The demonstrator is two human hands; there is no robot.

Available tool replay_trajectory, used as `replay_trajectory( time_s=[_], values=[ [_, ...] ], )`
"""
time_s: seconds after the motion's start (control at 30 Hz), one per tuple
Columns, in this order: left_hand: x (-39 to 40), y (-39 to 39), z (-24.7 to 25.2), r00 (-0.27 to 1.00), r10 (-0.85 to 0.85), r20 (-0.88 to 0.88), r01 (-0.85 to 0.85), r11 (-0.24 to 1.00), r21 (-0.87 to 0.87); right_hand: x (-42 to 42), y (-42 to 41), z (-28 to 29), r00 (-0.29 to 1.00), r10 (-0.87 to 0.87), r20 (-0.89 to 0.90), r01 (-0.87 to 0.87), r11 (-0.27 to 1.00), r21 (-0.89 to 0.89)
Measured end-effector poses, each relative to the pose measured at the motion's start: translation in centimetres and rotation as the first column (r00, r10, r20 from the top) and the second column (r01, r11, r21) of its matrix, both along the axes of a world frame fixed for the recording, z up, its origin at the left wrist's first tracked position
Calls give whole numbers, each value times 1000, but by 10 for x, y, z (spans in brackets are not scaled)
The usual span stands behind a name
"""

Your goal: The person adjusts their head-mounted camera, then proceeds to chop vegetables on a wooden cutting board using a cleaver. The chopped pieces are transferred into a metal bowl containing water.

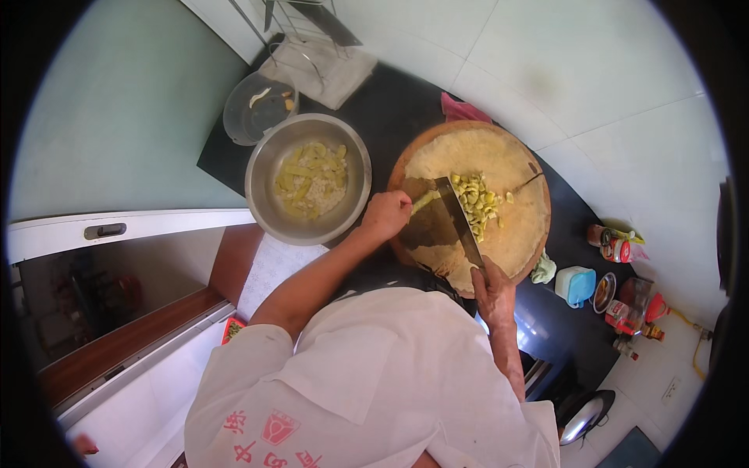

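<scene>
My right hand (495, 291) is closed around the handle of a cleaver (460, 219), whose blade stands on edge over a round wooden chopping block (518, 231). My left hand (387, 214) pinches a long piece of yellow-green vegetable (426, 200) at the block's left side, its far end against the blade. A heap of chopped vegetable pieces (477, 202) lies just right of the blade, with a few loose bits beside it. Left of the block, a steel bowl (256, 202) holds more yellow-green strips (304, 175) among pale grains or beans in liquid.
A clear plastic tub (234, 114) with a few scraps stands behind the bowl, near a wire rack (310, 61) on a cloth. A pink cloth (462, 110) lies behind the block. To the right are a blue-lidded container (576, 285), a small dish (604, 292) and several jars (617, 248).
</scene>
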State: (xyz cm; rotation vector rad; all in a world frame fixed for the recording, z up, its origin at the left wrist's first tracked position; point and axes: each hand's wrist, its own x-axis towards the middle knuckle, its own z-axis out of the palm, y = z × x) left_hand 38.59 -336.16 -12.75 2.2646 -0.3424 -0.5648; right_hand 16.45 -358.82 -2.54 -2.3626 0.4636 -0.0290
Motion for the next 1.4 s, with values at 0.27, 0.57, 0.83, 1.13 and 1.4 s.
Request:
replay_trajectory(
  time_s=[0.27,0.57,0.83,1.13,1.4],
  values=[
    [-2,-2,3,1000,12,1,-12,1000,1,12,2,-16,984,94,-154,-98,995,-22],
    [-7,1,-5,993,14,120,-8,999,-52,-3,-2,-11,992,72,-102,-68,997,35],
    [-9,1,-5,990,29,138,-20,998,-65,11,5,-13,970,168,-174,-171,985,-4],
    [-12,3,-9,988,52,145,-38,994,-101,-7,5,-15,991,126,-42,-126,992,4],
    [-15,6,-9,985,54,163,-37,994,-107,3,10,-15,973,197,-119,-199,980,-4]
  ],
)
